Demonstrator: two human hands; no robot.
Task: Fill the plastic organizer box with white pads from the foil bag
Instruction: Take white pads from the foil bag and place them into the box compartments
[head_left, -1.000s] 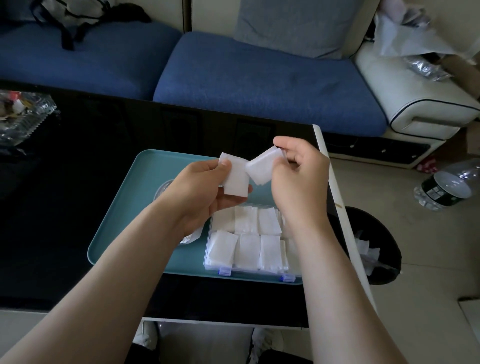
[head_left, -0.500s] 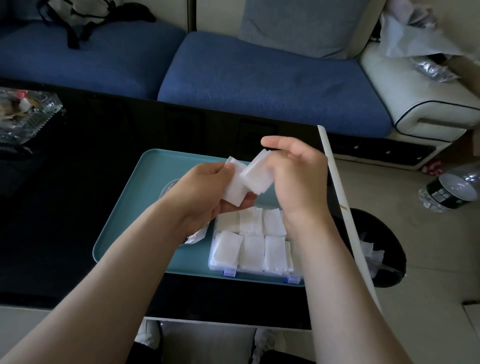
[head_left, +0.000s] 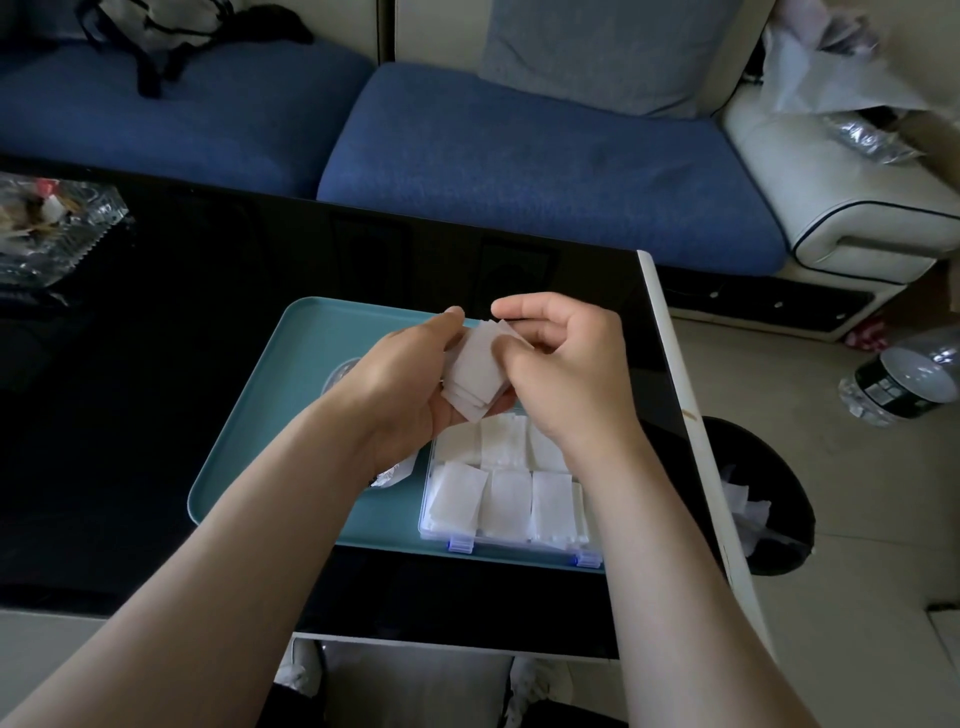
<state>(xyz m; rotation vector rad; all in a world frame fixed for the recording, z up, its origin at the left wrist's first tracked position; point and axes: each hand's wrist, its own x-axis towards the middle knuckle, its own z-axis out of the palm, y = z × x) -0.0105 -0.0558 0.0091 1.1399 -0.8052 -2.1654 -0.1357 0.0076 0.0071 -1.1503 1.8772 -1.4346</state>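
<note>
From the head camera, a person's two bare hands meet above a teal tray that rests near the right edge of a glossy black table. The left hand cups a small stack of white pads from below and from the left, its fingers curled shut around them with the thumb tip at the stack's upper edge. The right hand closes on the same stack from the right, its fingers folded over the pads' right side, so the stack sits squeezed between both palms with only its fanned middle showing. Directly below the hands, in the tray's near right corner, lies the clear plastic organizer box, its compartments already holding white pads in two rows; two small blue latches mark its near wall. The held stack hovers just above the box's far edge, not touching it. A crumpled bit of foil bag peeks out from under the left wrist, on the tray just left of the box. At the table's far left edge stands a glass dish. Beyond the table runs a blue sofa; on the floor to the right stand a black bin and a plastic bottle.
</note>
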